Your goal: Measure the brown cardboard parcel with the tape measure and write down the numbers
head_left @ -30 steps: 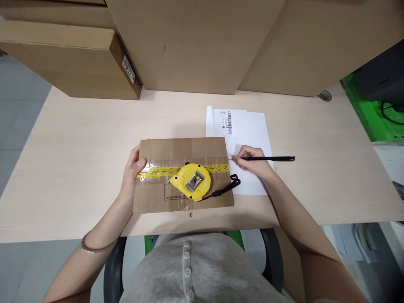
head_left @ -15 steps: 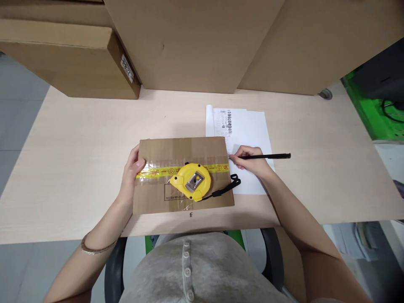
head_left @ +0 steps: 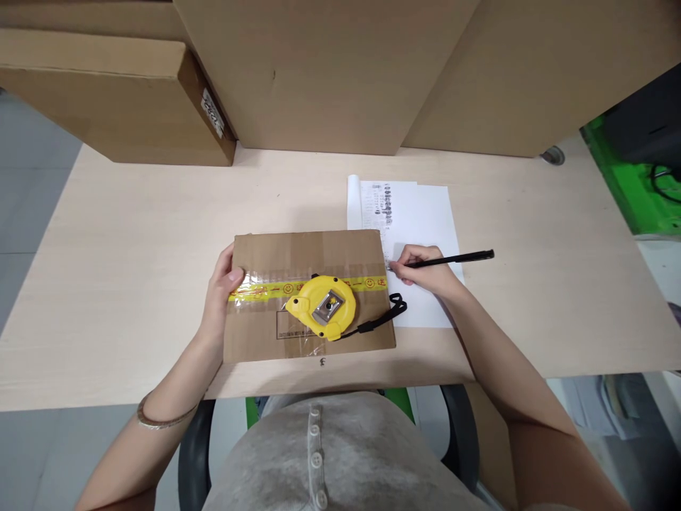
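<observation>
We count two hands at work over one pale surface [head_left: 133, 234]. Our left hand [head_left: 218, 287] has its fingers clamped on the left end of one taped box [head_left: 308, 248], thumb on top, the other fingers partly hidden. The box lies at the near edge of the surface, overlapping the left part of some white paper [head_left: 425, 213]; we cannot tell how many sheets there are. One yellow tape measure [head_left: 338, 323] rests flat on the box, its single black strap [head_left: 380, 323] reaching past the box's right edge. Our right hand [head_left: 425, 268] keeps its fingers closed around one black pen [head_left: 468, 257], tip down by the paper's printed column.

Along the far side we see one labelled carton [head_left: 106, 103] at left and two broad cardboard faces [head_left: 330, 78], one carton or two, we cannot tell. One bracelet [head_left: 162, 424] circles our left forearm.
</observation>
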Motion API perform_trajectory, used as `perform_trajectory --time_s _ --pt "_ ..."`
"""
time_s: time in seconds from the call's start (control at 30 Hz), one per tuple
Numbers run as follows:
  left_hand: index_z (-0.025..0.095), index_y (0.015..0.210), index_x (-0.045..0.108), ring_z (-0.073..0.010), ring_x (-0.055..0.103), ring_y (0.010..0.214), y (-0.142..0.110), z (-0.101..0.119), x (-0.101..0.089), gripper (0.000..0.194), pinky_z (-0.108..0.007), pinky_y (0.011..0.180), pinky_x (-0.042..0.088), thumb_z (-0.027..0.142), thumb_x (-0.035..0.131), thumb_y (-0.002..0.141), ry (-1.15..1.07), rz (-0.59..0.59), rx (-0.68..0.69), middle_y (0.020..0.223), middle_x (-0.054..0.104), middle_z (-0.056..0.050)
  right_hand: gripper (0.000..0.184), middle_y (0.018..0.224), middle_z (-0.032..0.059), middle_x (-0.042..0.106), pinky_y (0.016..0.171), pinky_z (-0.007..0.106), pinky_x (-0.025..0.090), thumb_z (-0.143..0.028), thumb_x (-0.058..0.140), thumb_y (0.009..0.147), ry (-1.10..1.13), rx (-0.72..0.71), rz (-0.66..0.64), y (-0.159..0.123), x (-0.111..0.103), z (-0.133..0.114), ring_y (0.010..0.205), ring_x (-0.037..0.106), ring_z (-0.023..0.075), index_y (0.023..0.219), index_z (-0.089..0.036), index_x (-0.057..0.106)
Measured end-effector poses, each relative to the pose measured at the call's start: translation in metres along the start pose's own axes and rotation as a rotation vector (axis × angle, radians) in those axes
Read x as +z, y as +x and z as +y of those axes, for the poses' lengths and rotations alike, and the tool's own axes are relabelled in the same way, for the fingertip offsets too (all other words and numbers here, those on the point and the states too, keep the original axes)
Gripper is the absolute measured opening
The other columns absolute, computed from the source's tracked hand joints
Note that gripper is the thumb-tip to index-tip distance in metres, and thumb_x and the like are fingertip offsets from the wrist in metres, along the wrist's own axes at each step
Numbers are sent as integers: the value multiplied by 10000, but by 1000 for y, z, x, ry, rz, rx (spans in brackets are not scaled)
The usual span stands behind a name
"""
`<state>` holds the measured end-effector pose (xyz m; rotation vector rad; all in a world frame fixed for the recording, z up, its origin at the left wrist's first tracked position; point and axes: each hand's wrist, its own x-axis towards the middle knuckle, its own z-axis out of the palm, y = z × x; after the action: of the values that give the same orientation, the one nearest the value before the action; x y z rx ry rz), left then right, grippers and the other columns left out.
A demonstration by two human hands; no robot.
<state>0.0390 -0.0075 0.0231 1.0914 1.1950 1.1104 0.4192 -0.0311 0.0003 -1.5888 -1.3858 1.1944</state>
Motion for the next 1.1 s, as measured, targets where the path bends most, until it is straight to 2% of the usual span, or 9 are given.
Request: perform_trajectory --time_s 0.07,0.23,0.5,0.67,0.8,0.97,1.1 --pt "267 1238 673 -354 517 1413 0 2 1 477 -419 1134 425 494 730 822 -84 32 -57 1395 667 -28 397 483 -23 602 445 239 417 -434 830 792 4 -5 6 0 0 0 428 509 98 601 -233 545" --pt "289 1249 689 -360 554 1368 2 6 4 552 -425 1095 461 486 800 746 -104 55 -103 1296 695 -14 414 487 -13 613 442 246 423 -449 855 771 4 -10 -33 1 -1 -1 433 520 106 589 -233 553" --pt "318 1247 716 -361 602 1317 -1 6 4 491 -497 1090 528 495 776 793 -71 58 -61 1244 710 -28 420 496 -10 616 444 244 425 -465 856 776 5 -6 -46 1 -2 -2 442 526 108 594 -234 556" --pt "355 1234 720 -339 635 1237 1 3 1 458 -472 1017 572 532 756 813 -20 25 -31 1215 705 -25 411 520 -6 637 469 246 456 -485 848 784 7 -5 -42 3 -3 0 461 548 110 618 -230 570" --pt "351 1219 734 -345 608 1290 1 3 1 457 -473 1060 548 524 771 797 -56 32 -36 1232 709 -24 446 495 -9 618 442 248 433 -515 865 763 5 -1 -64 3 -4 0 437 528 110 603 -230 562" --pt "368 1173 758 -353 567 1368 1 4 2 424 -480 1120 511 494 801 770 -85 44 -57 1230 721 -16 443 513 -5 637 459 253 459 -527 857 774 -1 -2 -48 3 -4 -1 455 549 116 613 -232 568" --pt "362 1216 739 -364 563 1387 1 3 1 453 -497 1138 497 521 771 793 -56 36 -40 1280 712 -24 453 459 -18 592 399 241 396 -500 878 736 -5 3 -27 2 -4 -2 397 494 103 579 -234 546"
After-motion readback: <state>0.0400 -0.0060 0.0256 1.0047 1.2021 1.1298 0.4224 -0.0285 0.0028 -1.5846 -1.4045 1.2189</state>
